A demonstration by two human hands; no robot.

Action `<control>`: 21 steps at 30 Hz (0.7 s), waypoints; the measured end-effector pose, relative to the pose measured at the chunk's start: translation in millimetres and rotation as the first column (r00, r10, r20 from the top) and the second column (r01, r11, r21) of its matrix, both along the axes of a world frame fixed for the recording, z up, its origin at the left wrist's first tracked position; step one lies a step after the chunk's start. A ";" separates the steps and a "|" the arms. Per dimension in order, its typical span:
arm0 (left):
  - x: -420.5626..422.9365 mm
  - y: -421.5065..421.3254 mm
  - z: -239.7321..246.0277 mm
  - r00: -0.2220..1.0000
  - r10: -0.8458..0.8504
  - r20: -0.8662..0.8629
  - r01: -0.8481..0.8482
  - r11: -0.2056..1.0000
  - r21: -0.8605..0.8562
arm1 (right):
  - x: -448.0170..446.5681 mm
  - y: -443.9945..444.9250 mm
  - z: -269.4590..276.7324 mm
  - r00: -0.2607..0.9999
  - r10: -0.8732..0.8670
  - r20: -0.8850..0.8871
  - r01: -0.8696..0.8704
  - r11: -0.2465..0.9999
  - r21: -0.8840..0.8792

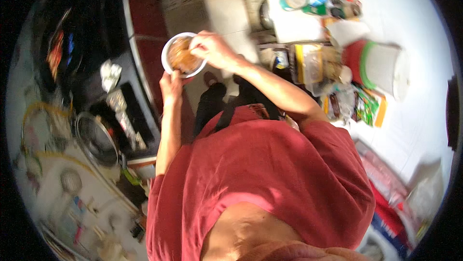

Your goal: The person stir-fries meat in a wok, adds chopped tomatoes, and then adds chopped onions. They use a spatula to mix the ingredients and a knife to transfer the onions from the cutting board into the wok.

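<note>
A white round bowl holds glossy orange-brown food whose kind I cannot tell. My left hand grips the bowl at its near rim, with the thumb at the edge and the fingers partly hidden beneath. Over the bowl's right side is my right hand, its fingers pinched together at the food. Whether a small utensil is between those fingers is blurred and hidden. The bowl is held up in front of me, above the floor beside a dark red cabinet front.
On the left, a black counter bears a crumpled white wrapper and a round metal-rimmed pan. A white table with jars and packets stands at the right, near a red-and-green-rimmed container and several food packages.
</note>
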State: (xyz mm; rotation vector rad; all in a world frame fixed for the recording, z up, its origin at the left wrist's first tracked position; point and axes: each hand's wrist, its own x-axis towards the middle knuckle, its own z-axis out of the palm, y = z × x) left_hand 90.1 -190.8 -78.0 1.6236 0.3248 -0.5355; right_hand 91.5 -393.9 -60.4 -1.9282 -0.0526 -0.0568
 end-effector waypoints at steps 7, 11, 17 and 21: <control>5.3 1.5 14.0 0.998 0.068 -0.012 -0.069 0.987 -0.147 | -10.3 -9.6 35.3 0.972 0.079 0.221 -0.049 0.989 -0.140; 3.9 2.2 18.1 0.994 0.106 0.037 -0.099 0.984 -0.150 | -1.8 -14.2 40.8 0.952 0.137 0.275 -0.102 0.985 -0.138; -10.4 -3.1 17.8 0.960 0.253 0.118 -0.255 0.967 0.007 | 29.2 -18.5 58.6 0.912 0.407 0.042 -0.403 0.912 -0.079; -19.3 -1.7 29.6 0.939 0.277 0.204 -0.321 0.917 0.235 | 61.2 -10.4 64.5 0.838 0.537 -0.098 -0.544 0.837 -0.066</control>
